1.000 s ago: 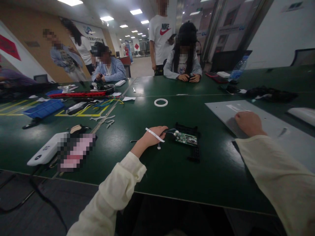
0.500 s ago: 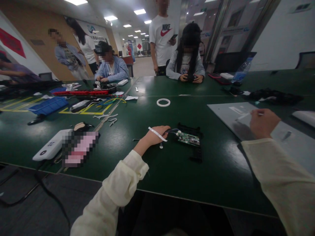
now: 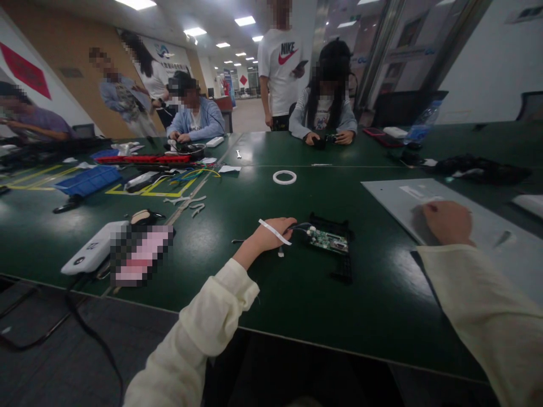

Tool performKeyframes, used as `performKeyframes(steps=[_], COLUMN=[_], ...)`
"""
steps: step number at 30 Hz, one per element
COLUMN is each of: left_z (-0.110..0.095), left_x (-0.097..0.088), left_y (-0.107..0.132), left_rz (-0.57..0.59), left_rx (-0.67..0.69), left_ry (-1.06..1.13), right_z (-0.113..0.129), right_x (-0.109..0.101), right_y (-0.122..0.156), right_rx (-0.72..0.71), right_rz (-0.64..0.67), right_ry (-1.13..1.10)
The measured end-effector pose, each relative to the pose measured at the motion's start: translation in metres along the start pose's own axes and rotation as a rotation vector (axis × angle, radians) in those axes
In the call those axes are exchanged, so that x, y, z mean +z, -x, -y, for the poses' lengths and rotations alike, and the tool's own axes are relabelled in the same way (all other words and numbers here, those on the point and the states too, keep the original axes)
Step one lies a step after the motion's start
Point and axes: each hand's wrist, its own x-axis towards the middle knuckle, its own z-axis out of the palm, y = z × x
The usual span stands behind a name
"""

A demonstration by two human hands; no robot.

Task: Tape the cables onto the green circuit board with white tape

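My left hand (image 3: 270, 234) is closed round dark cables (image 3: 300, 226) at the left of a green circuit board (image 3: 328, 240). The board lies in a black plastic frame (image 3: 345, 265) on the table. A narrow white strip (image 3: 275, 232) lies across the back of that hand, and a small white connector (image 3: 280, 254) shows beneath it. My right hand (image 3: 448, 223) is curled over a grey panel (image 3: 390, 198) on the right; its fingertips face away, so what they hold is hidden. A white label-like patch (image 3: 411, 192) is on the panel beyond it.
A white tape ring (image 3: 284, 177) lies ahead. On the left are a white power bank (image 3: 95, 249), a pink phone-like object (image 3: 144, 254), crumpled strips (image 3: 197, 208) and a blue bin (image 3: 88, 181). People sit across the table; a bottle (image 3: 422, 124) stands far right.
My right hand has come lower over the grey panel and turned, so the small pale thing at its fingers no longer shows. My left hand keeps its grip on the cables.
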Motion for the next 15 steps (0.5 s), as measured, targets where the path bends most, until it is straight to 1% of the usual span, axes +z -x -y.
performKeyframes(steps=[3,7,9,12,15], left_z=[0.0013,0.0011,0.0009,0.0009,0.0010], left_x=[0.0013,0.0010,0.0006,0.0003,0.0003], left_y=[0.0000,0.0001,0.0003,0.0005,0.0005], left_rz=[-0.009,0.001,0.006,0.002,-0.005], left_rx=[0.009,-0.004,-0.005,-0.001,0.000], left_ry=[0.010,0.015,0.017,0.016,0.017], right_z=[-0.0024,-0.0032,-0.0035,-0.0047,-0.0060], right_x=[0.0003,0.0026,0.0046,0.0075,0.0080], right_y=[-0.0022,-0.0041,-0.0056,-0.0086,-0.0107], right_rx=[0.035,0.057,0.044,0.030,0.054], right_rz=[-0.011,-0.030,-0.028,-0.018,-0.015], right_ry=[0.048,0.054,0.019,-0.093,-0.154])
